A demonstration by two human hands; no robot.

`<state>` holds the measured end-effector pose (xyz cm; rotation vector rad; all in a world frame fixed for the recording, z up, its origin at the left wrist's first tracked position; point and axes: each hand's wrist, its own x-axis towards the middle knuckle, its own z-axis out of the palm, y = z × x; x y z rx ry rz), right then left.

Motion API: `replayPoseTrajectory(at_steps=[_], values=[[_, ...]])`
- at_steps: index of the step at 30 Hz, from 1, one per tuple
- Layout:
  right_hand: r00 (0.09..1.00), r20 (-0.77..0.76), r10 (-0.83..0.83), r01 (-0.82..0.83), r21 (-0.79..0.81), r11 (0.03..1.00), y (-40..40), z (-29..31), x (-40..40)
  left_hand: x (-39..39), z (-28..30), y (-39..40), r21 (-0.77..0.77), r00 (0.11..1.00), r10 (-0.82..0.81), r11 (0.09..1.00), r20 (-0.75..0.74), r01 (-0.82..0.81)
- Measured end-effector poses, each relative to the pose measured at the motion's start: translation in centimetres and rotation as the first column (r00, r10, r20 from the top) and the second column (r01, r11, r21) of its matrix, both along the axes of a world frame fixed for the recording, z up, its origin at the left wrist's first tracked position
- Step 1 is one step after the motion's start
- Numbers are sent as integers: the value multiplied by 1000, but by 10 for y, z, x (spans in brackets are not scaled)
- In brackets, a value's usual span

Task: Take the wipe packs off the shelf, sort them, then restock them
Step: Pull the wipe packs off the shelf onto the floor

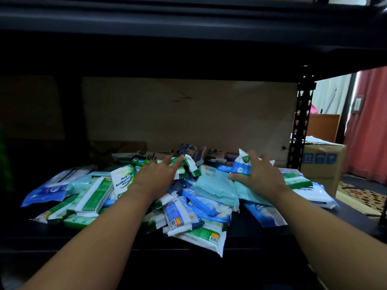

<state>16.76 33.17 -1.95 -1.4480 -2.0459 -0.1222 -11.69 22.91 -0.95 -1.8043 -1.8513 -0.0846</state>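
A jumbled heap of wipe packs (196,208) in blue, green, teal and white covers the dark shelf board (261,237). My left hand (159,174) lies flat on the heap's middle with its fingers stretched toward a green and white pack (191,167). My right hand (259,174) grips a small blue and white pack (241,164), which stands upright between thumb and fingers above a teal pack (217,185). A white and green pack labelled pine antibacterial wipes (123,178) sticks up left of my left wrist.
The shelf above (188,38) hangs low and dark. A cardboard sheet (188,114) backs the shelf. A perforated black upright (301,120) stands at the right. Beyond it sit a cardboard box (322,164), a red curtain (370,122) and a patterned rug (362,197).
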Motion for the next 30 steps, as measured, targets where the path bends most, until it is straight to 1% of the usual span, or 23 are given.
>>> replayPoseTrajectory(at_steps=[2,5,9,13,18,20,22,27,30], values=[[999,-37,15,-16,-13,1000,-2,1,3,2,2,-6,31,999,12,999,-41,-11],[998,-57,12,-11,20,1000,-10,4,8,3,4,-17,61,993,53,997,-102,-47],[998,-57,0,0,-5,1000,-28,13,17,6,5,-36,85,995,84,993,-52,-79],[999,-14,-39,39,-33,999,-60,20,21,10,0,-61,203,999,43,978,1,-42],[1000,-22,17,-18,-18,1000,-116,16,20,28,-12,-110,315,997,-66,946,-30,72],[998,-45,53,-54,-19,998,-140,9,16,37,-23,-129,344,994,-103,933,-28,106],[993,-73,91,-92,-13,996,-164,-3,12,49,-38,-149,368,985,-173,915,-20,168],[978,-91,187,-187,15,982,-226,-52,14,68,-86,-206,336,961,-253,900,-115,277],[972,-84,220,-222,-20,975,-256,-87,19,79,-130,-238,310,953,-301,902,-46,300]])
